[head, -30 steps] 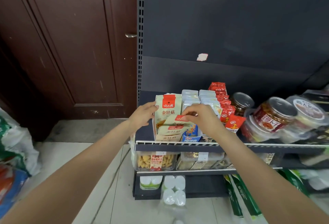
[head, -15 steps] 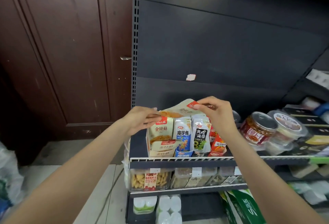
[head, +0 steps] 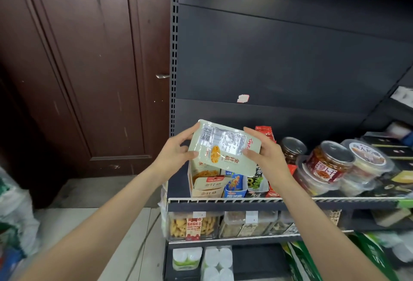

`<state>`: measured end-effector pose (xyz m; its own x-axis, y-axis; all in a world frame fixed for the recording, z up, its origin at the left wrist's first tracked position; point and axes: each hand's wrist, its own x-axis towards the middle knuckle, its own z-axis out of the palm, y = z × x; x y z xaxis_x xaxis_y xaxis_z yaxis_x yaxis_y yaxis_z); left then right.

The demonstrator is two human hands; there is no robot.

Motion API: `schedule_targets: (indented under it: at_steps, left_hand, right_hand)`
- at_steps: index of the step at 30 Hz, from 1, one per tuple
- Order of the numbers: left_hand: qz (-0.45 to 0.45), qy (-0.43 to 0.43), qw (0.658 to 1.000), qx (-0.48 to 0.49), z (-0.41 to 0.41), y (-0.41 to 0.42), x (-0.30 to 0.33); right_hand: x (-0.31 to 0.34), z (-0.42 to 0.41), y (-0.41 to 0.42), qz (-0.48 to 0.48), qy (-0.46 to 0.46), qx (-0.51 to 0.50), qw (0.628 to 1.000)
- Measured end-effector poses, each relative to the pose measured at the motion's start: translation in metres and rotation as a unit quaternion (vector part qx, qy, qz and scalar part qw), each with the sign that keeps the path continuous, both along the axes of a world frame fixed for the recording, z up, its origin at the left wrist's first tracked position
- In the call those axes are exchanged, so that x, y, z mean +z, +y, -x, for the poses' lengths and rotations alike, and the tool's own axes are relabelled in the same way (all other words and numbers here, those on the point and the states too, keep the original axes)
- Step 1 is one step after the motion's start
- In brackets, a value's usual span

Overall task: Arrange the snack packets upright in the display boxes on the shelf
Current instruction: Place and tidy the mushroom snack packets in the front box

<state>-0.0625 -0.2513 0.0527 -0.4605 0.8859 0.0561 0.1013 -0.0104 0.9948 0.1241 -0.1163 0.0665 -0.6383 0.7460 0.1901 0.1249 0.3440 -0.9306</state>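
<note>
Dark metal shelving (head: 290, 61) beside a brown door (head: 89, 68); wire-fronted shelf (head: 223, 200) carries a beige display box (head: 206, 185), blue and dark packets just right of it, then jars (head: 328, 162) further right. Pale green snack packet (head: 224, 147), printed back up and tilted, sits in the air above the box, gripped at its left edge by the left hand (head: 176, 152) and at its right edge by the right hand (head: 264, 153), thumbs on top.
</note>
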Motion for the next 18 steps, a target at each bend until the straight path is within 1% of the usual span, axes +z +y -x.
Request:
schedule_targets:
  at_steps: [3, 6, 8, 10, 11, 12, 14, 15, 18]
  left_hand:
    - [0.004, 0.01, 1.0, 0.009, 0.001, -0.005, -0.004]
    - [0.017, 0.003, 1.0, 0.014, 0.006, -0.008, -0.007]
    - [0.026, -0.019, 0.999, 0.015, 0.009, -0.009, -0.009]
    - [0.029, -0.067, 0.997, 0.018, 0.013, -0.009, -0.013]
    - [0.026, -0.096, 0.995, 0.022, 0.014, -0.009, -0.014]
    - [0.021, -0.125, 0.992, 0.025, 0.015, -0.009, -0.016]
    - [0.013, -0.17, 0.985, 0.027, 0.017, -0.007, -0.02]
    - [0.016, -0.182, 0.983, 0.023, 0.017, -0.006, -0.021]
    - [0.045, -0.195, 0.98, 0.008, 0.018, 0.001, -0.027]
  right_hand:
    - [-0.001, -0.002, -0.001, 0.025, 0.009, 0.022, 0.999]
    - [0.001, -0.003, -0.002, 0.025, 0.012, 0.033, 0.999]
    - [0.0, -0.003, -0.002, 0.048, 0.021, 0.031, 0.998]
    - [-0.002, -0.004, -0.001, 0.058, 0.013, 0.033, 0.998]
    - [-0.003, -0.003, 0.0, 0.042, -0.001, 0.034, 0.999]
    - [-0.004, -0.003, 0.001, 0.004, -0.021, 0.03, 0.999]
    - [-0.005, 0.0, 0.005, -0.094, -0.057, 0.004, 0.994]
    - [-0.004, 0.001, 0.008, -0.132, -0.061, -0.013, 0.989]
    - [-0.003, 0.007, 0.015, -0.206, -0.056, -0.049, 0.976]
